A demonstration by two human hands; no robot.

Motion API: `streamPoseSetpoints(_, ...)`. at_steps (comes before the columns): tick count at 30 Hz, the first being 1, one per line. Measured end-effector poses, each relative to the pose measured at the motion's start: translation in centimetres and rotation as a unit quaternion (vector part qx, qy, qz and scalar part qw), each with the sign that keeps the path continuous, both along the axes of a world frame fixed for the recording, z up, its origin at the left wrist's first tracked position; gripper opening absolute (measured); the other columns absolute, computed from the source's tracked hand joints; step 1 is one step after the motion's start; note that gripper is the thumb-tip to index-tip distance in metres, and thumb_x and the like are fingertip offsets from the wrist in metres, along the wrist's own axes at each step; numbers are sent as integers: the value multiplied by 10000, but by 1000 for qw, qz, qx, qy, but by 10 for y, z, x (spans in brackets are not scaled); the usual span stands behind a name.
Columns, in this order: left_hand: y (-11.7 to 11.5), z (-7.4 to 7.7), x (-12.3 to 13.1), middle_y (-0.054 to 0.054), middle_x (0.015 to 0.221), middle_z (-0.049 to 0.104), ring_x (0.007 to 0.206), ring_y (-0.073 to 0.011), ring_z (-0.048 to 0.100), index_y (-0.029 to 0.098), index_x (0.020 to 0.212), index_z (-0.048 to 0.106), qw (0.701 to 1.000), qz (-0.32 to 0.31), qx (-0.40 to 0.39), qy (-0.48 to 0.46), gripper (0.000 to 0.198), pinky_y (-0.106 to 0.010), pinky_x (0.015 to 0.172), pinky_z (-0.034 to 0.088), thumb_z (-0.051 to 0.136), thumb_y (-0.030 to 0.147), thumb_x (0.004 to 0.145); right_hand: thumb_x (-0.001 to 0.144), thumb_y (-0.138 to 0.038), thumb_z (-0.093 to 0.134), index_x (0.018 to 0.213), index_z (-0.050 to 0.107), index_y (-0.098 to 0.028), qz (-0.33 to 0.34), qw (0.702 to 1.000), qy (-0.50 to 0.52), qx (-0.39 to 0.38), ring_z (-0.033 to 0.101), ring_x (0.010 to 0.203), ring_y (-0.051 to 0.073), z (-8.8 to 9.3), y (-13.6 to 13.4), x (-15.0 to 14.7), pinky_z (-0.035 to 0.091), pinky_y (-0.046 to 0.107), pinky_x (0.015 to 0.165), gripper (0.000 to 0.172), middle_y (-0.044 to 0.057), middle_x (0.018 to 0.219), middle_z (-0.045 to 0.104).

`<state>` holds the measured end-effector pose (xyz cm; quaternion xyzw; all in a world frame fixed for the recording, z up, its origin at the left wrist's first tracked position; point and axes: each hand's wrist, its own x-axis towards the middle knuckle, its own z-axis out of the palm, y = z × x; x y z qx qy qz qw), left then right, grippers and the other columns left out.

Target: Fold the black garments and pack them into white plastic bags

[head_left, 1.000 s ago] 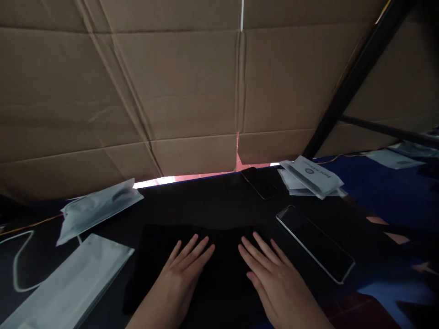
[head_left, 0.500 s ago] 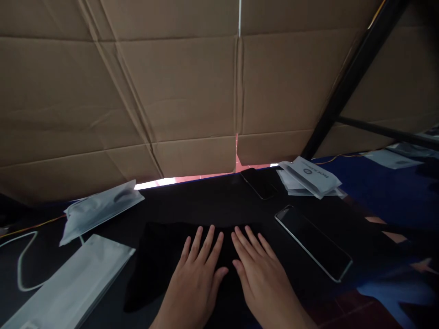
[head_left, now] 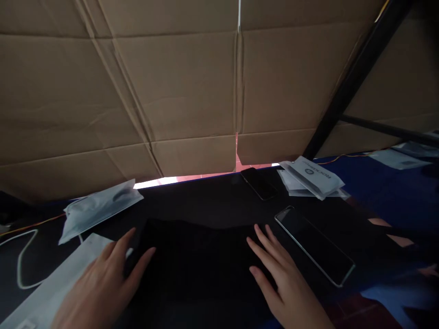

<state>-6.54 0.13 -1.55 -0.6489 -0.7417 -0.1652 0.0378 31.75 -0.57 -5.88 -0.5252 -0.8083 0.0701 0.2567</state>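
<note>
A dark piece of cloth (head_left: 195, 260) lies spread out on the black surface, its outline hard to make out against it. At its left edge is my left hand (head_left: 103, 278), thumb and fingers apart, reaching over part of a flat whitish plastic pouch (head_left: 65, 288). My right hand (head_left: 283, 269) rests with spread fingers at the cloth's right side, holding nothing. Just beyond it to the right lies a large phone (head_left: 315, 246) with a dark screen.
A smaller dark phone (head_left: 259, 183) lies at the back, beside stacked white printed pouches (head_left: 313, 177). Another filled pouch (head_left: 101, 208) and a white cable (head_left: 19, 262) are on the left. Cardboard panels (head_left: 178, 82) and a black slanted bar (head_left: 356, 77) stand behind.
My hands have moved apart from the middle of the cloth, the left one to its left edge, the right one a little to the right. More of the cloth shows between them.
</note>
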Motion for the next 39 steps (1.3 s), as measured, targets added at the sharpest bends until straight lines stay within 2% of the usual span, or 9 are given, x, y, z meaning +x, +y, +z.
streamPoseSetpoints(6,13,10,5,-16,717,655,626,-224,693,289,687,531,997,-48,-51,-26,398,-377,620,488,425,555,964,1133,-479,557,1745,269,-429,16,999,-7,-30,354,1611,389,-5,2,0,543,659,1151,678,16,1788,302)
streamPoseSetpoints(12,11,36,45,44,744,545,564,-141,543,283,719,442,993,-87,18,-82,404,-311,564,444,466,552,1020,1135,-471,551,1706,381,-428,-1,997,54,-56,392,1613,346,-5,1,3,496,649,1201,597,13,1760,394)
streamPoseSetpoints(17,6,34,138,36,938,671,696,-120,686,278,838,566,950,-231,12,-212,180,-249,611,548,616,290,1010,1139,-466,537,1617,541,-414,-20,988,134,-78,469,1581,332,-7,1,6,484,646,1212,481,24,1707,500)
streamPoseSetpoints(20,9,34,160,34,1080,742,813,-130,765,329,1072,684,934,-275,-21,-225,79,-242,688,612,663,286,1009,1134,-480,551,1601,565,-415,-19,984,155,-84,489,1570,334,-7,0,8,499,629,1207,472,28,1701,511)
streamPoseSetpoints(24,14,27,141,-64,1342,741,1207,-252,746,311,1331,655,950,-288,53,-110,268,-412,965,654,539,370,1097,1151,-458,515,1573,597,-430,-28,980,178,-82,515,1555,311,-6,1,8,506,586,1216,431,6,1696,520)
streamPoseSetpoints(28,18,-5,125,-75,1683,557,1538,-387,537,309,1643,445,938,-334,69,66,574,-572,1059,638,555,452,1098,1147,-435,519,1566,602,-445,-40,981,176,-67,538,1538,307,-8,3,7,532,568,1204,427,-13,1689,529)
streamPoseSetpoints(32,17,-27,119,-97,1674,555,1509,-403,566,267,1629,481,943,-317,73,77,568,-574,1022,660,541,466,1101,1128,-411,562,1571,603,-422,-28,987,155,-42,560,1519,325,-7,3,4,574,569,1165,445,5,1676,545)
streamPoseSetpoints(35,13,-21,108,-105,1682,553,1515,-388,564,285,1591,523,954,-279,89,63,493,-573,1027,652,494,401,1112,1120,-389,578,1561,617,-406,-24,989,144,-29,562,1516,332,-5,2,2,581,579,1155,443,13,1671,551)
streamPoseSetpoints(39,6,-9,91,-124,1472,717,1260,-398,744,296,1523,573,990,-128,33,-37,570,-627,1006,638,562,579,1028,1123,-407,581,1550,625,-417,-31,985,168,-37,574,1508,320,-4,1,3,591,555,1149,429,9,1668,557)
